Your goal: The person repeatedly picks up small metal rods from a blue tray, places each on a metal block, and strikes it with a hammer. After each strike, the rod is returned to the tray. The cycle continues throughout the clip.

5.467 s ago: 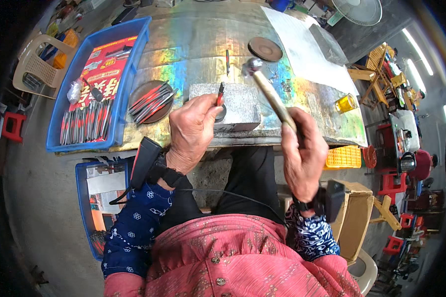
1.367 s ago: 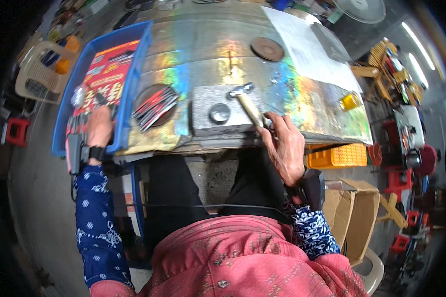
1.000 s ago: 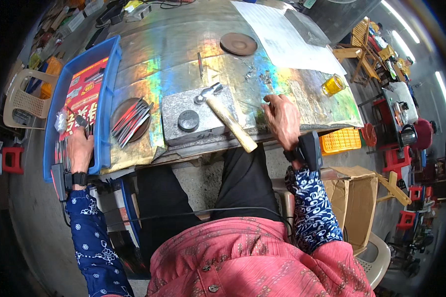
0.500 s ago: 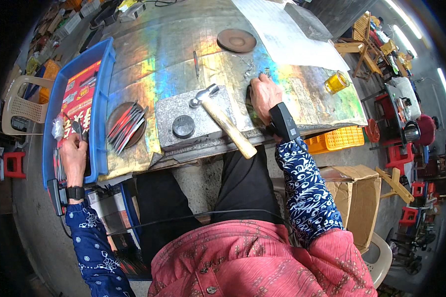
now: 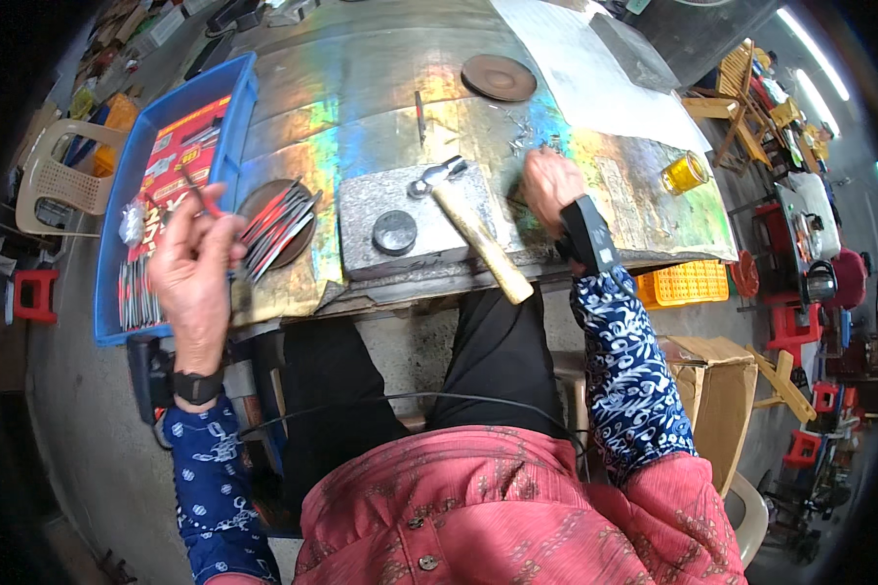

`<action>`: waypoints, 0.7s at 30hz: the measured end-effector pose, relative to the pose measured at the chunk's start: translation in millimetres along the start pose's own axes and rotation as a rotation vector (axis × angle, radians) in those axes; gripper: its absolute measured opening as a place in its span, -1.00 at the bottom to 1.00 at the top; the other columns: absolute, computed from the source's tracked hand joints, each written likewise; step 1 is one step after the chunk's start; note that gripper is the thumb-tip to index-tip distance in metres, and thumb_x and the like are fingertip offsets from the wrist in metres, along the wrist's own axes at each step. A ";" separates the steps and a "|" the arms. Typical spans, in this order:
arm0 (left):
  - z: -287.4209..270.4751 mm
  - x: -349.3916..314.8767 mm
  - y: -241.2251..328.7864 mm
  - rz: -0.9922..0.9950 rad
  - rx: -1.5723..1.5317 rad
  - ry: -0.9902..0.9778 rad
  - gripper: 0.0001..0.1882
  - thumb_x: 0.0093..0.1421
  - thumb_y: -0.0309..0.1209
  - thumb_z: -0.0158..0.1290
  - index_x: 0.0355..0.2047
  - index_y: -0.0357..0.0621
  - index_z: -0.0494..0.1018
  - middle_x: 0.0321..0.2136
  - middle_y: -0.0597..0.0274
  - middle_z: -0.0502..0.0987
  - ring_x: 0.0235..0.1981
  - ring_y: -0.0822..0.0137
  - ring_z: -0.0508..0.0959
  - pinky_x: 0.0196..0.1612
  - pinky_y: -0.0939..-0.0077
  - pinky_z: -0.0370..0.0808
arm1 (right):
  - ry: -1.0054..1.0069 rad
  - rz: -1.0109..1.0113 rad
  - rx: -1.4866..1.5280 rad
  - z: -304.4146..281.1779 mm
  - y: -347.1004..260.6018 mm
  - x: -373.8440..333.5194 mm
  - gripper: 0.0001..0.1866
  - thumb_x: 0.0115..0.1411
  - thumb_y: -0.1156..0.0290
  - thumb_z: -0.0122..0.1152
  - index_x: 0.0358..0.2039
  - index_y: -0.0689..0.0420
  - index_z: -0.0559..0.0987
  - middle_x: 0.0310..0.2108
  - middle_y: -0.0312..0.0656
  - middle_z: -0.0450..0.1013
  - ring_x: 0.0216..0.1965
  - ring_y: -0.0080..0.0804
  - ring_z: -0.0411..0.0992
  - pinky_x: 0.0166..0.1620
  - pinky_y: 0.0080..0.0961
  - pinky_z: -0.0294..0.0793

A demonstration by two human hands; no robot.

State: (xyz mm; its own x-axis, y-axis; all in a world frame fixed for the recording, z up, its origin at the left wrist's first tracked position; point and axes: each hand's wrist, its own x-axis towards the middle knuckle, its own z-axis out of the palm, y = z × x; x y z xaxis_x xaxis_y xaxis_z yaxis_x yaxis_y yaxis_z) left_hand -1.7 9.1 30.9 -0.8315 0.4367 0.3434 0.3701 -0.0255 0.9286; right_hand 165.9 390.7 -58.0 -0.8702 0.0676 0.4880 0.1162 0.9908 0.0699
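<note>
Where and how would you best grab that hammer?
Probably by the free end of the hammer's handle, coming from the near right side. The head rests on the grey block, while the slim handle slants right and reaches past the front edge of the table, leaving room to close around it.

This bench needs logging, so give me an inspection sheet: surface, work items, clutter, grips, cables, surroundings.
Surface: worktable, stained and creased.
Work items: hammer and black disc on stone block; slim pieces in round dish and blue tray.
Clutter: small metal bits by right grip; amber container on the right.
Grips: left grip holds a slim red and dark piece, blurred; right grip back up, any hold hidden.
Cables: dark cable across the lap.
Surroundings: beige chair and red stool left, cardboard box right.
</note>
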 end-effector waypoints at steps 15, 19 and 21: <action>91.5 -29.2 -16.6 0.042 -0.013 -0.059 -0.90 0.08 -0.61 0.22 -0.38 -0.33 0.52 -0.50 0.35 0.56 -0.48 0.63 0.48 -0.37 0.73 0.44 | 0.092 0.402 0.498 -104.3 -84.5 -27.7 -0.81 0.11 0.61 0.13 -0.23 0.24 0.56 -0.41 -0.16 0.48 -0.45 -0.48 0.44 -0.35 -0.54 0.44; 91.9 -34.9 -18.3 0.063 0.054 -0.057 -0.87 0.08 -0.58 0.22 -0.33 -0.35 0.55 -0.52 0.34 0.57 -0.50 0.62 0.49 -0.39 0.70 0.44 | 0.141 0.415 0.733 -119.1 -102.8 -28.5 -0.86 0.17 0.65 0.15 -0.24 0.30 0.54 -0.40 -0.23 0.49 -0.43 -0.57 0.48 -0.33 -0.65 0.48; 92.6 -36.7 -18.4 0.087 0.117 -0.049 -0.84 0.08 -0.57 0.22 -0.30 -0.36 0.56 -0.51 0.32 0.58 -0.50 0.61 0.50 -0.39 0.69 0.45 | 0.141 0.454 0.824 -123.7 -113.2 -27.3 -0.88 0.18 0.65 0.15 -0.25 0.32 0.54 -0.41 -0.23 0.50 -0.43 -0.57 0.50 -0.33 -0.67 0.49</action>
State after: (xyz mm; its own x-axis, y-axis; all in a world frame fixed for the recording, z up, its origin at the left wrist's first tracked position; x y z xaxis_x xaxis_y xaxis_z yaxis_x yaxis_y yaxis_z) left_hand 60.4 76.8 -11.8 -0.7739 0.4810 0.4119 0.4880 0.0384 0.8720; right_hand 235.8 262.2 28.4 -0.7532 0.5046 0.4219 0.0076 0.6481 -0.7615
